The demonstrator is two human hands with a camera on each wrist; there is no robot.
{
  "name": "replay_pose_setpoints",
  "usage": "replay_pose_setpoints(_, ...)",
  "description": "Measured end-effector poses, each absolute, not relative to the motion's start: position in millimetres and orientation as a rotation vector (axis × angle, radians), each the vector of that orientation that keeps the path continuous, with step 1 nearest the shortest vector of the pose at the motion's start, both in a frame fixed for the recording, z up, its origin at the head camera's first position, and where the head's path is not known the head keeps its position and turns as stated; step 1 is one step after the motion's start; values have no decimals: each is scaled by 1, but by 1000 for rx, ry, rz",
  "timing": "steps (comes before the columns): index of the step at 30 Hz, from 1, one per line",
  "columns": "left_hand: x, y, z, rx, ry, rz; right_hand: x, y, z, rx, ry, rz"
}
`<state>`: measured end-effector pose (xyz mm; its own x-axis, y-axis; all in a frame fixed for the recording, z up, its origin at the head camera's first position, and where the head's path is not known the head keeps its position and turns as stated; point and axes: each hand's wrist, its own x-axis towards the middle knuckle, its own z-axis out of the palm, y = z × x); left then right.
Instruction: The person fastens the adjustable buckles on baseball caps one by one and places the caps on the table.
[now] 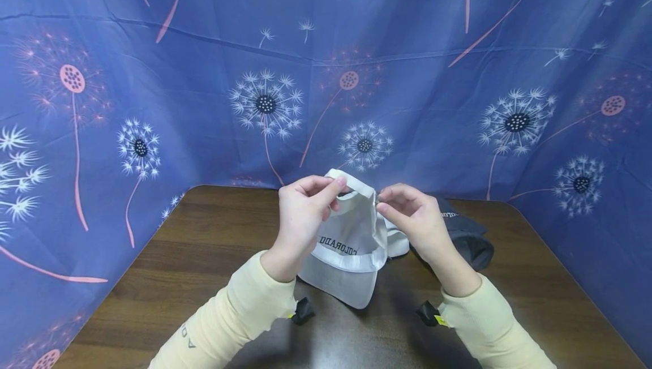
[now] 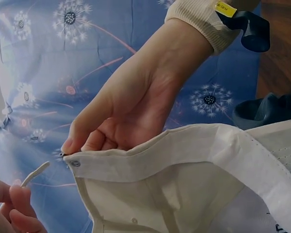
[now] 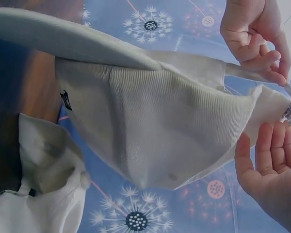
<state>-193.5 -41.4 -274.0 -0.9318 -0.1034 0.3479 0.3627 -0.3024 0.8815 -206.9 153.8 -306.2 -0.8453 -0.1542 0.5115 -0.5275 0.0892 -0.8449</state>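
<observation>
A light grey-white baseball cap (image 1: 351,219) with COLORADO on its front is held up above the table, brim toward me and inside showing. My left hand (image 1: 305,207) pinches the cap's back strap (image 1: 351,181) between thumb and fingers. In the left wrist view the strap's free end (image 2: 36,174) sticks out from the left hand (image 2: 14,211). My right hand (image 1: 420,219) pinches the cap's other back edge, where a small metal buckle (image 3: 289,114) shows in the right wrist view. Strap end and buckle look apart in the left wrist view.
Behind the right hand lie a second white cap (image 1: 397,241) and a dark cap (image 1: 468,233) on the brown wooden table (image 1: 214,233). A blue dandelion-patterned cloth (image 1: 204,74) hangs around the table's back and sides.
</observation>
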Motion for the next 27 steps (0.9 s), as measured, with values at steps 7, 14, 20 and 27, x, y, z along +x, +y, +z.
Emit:
replay_pose_setpoints(7,-191,-38,-276,-308,-1623,-2248,-204,149,-305,667,-2088,1798)
replay_pose_setpoints(14,-192,-36,-278,-285,-1628,-2218,-203,144,-304,691,-2056,1776)
replay_pose_setpoints(20,-193,-35,-279,-285,-1631,-2207,-202,143,-304,705,-2039,1786)
replay_pose_setpoints(27,-193,-34,-279,-280,-1637,-2219,-201,144,-304,693,-2066,1740)
